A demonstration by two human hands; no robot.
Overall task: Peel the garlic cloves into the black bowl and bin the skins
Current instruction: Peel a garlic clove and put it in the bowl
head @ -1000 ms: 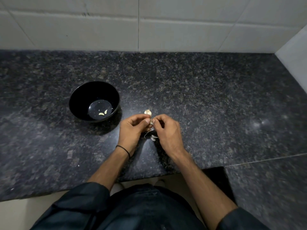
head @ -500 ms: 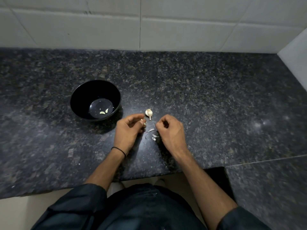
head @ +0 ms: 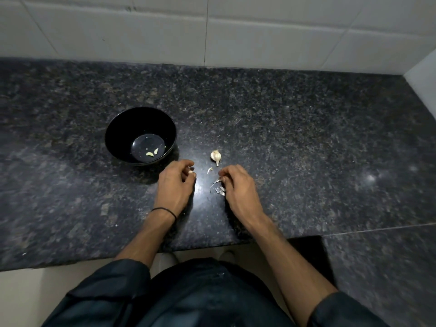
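Observation:
The black bowl [head: 140, 136] sits on the dark granite counter with two peeled cloves [head: 151, 153] on its bottom. A small garlic bulb [head: 216, 156] lies just right of the bowl. My left hand [head: 175, 187] is below the bowl's right side, its fingertips pinching a pale garlic clove [head: 190, 172]. My right hand [head: 236, 187] has curled fingers pinching a strip of skin [head: 218, 181]. More loose skins [head: 220, 190] lie on the counter by that hand, and one flake [head: 209, 170] lies between the hands.
The granite counter [head: 306, 142] runs to a white tiled wall [head: 212, 31] at the back and a white side wall at the right. Its front edge is close to my body, with a lower step at the right [head: 377, 267].
My hands have pulled apart. The left hand moved left toward the bowl with the clove, and the right hand came away with skin.

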